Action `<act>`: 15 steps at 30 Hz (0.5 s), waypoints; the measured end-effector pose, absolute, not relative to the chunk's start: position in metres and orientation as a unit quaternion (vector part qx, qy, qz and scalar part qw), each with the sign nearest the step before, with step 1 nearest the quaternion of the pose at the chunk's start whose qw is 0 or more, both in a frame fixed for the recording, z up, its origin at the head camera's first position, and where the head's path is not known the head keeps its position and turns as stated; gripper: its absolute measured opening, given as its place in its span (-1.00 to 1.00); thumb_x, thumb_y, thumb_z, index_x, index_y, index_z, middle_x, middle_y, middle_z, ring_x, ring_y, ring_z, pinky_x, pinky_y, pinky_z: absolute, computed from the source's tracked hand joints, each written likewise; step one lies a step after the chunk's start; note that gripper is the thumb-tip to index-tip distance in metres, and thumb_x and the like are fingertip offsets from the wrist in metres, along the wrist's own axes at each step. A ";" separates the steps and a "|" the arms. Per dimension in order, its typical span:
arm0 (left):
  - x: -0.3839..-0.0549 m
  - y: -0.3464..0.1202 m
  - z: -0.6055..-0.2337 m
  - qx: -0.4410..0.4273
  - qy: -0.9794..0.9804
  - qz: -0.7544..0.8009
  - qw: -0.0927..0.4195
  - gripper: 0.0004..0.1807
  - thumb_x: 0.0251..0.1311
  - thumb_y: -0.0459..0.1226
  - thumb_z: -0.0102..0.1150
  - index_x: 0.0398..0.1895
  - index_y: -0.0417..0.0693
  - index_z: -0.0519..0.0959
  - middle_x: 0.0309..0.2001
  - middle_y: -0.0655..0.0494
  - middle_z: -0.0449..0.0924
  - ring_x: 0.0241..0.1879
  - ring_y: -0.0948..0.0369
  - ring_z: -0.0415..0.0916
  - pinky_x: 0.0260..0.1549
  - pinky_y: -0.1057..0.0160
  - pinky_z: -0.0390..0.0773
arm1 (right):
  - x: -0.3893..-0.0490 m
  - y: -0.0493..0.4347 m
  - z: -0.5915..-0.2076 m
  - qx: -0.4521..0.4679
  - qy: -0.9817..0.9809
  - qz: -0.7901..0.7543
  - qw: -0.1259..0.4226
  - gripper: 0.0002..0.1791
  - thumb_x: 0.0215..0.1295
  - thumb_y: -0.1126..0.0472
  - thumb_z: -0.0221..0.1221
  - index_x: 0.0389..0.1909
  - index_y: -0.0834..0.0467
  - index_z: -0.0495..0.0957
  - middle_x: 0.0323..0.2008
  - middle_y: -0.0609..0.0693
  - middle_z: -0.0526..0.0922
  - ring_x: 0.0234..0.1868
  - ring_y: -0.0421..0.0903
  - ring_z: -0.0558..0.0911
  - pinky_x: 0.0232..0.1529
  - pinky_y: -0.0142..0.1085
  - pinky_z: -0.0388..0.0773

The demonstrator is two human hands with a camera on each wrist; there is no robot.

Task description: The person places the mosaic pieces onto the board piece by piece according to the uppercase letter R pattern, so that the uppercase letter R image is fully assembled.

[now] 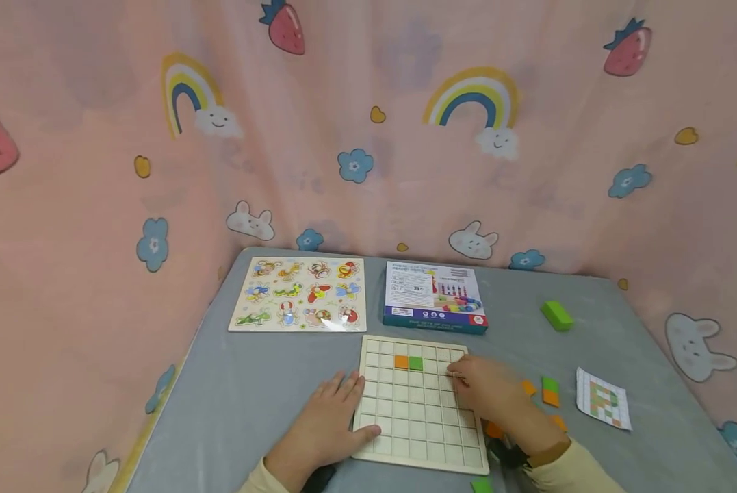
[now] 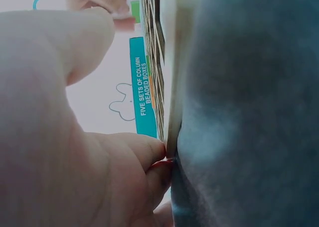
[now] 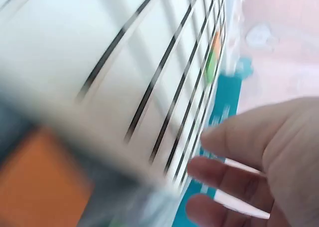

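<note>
A pale wooden grid board point(image 1: 417, 412) lies in front of me. One orange tile point(image 1: 401, 361) and one green tile point(image 1: 415, 363) sit side by side in its second row from the far edge. My left hand point(image 1: 324, 426) rests at the board's left side, thumb over the near left squares and fingers along the edge. Over the upper right edge reaches my right hand point(image 1: 494, 394); in the right wrist view its thumb and fingers point(image 3: 212, 172) are apart, with nothing seen between them. Beneath the right forearm lies a loose orange tile point(image 1: 494, 430), partly hidden.
More orange tiles point(image 1: 529, 388) and green tiles point(image 1: 549, 383) lie right of the board, with a green one point(image 1: 482, 485) at its near corner. Farther right are a printed pattern card point(image 1: 603, 398) and a green block point(image 1: 556, 315). Behind stand an insect puzzle point(image 1: 303, 301) and a box point(image 1: 434, 296).
</note>
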State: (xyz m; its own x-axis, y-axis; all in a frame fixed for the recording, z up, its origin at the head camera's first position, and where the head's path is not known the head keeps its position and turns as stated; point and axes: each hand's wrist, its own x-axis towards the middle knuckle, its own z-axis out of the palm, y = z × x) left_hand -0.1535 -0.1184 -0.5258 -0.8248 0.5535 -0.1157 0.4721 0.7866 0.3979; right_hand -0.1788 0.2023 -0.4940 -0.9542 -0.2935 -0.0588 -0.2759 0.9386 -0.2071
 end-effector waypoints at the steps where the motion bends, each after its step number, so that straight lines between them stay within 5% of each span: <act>1: -0.154 -0.119 -0.526 0.274 0.937 0.182 0.113 0.03 0.44 0.36 0.07 0.66 -0.21 0.24 0.64 -0.12 0.18 0.62 -0.17 0.07 0.49 -0.25 0.19 | -0.177 0.212 -0.495 -0.127 0.986 -0.097 0.040 -0.83 0.37 0.27 0.40 -0.05 0.10 0.81 -0.15 -0.02 0.76 -0.15 -0.02 0.73 -0.14 -0.02 0.72; 6: -0.153 -0.119 -0.524 0.278 0.936 0.188 0.110 0.03 0.45 0.35 0.07 0.65 -0.25 0.26 0.63 -0.14 0.20 0.61 -0.19 0.09 0.48 -0.26 0.20 | -0.167 0.258 -0.497 -0.053 0.996 -0.054 0.047 -0.96 0.37 0.28 0.36 -0.22 0.11 0.76 -0.25 0.02 0.74 -0.29 0.02 0.70 -0.33 0.01 0.68; 15: -0.152 -0.120 -0.522 0.275 0.937 0.185 0.111 0.02 0.44 0.35 0.08 0.65 -0.24 0.26 0.63 -0.13 0.21 0.61 -0.19 0.09 0.47 -0.28 0.21 | -0.156 0.285 -0.490 0.029 0.994 -0.049 0.097 -0.86 0.40 0.17 0.36 -0.15 0.15 0.73 -0.23 0.11 0.69 -0.37 0.08 0.67 -0.49 0.00 0.62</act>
State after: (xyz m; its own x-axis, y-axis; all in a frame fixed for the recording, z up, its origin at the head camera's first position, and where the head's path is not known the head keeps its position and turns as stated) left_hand -0.1523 -0.1202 -0.5216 -0.8237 0.5570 -0.1059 0.4748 0.7798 0.4081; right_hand -0.1557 0.2850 -0.4898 -0.9796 0.0483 -0.1949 0.0674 0.9934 -0.0924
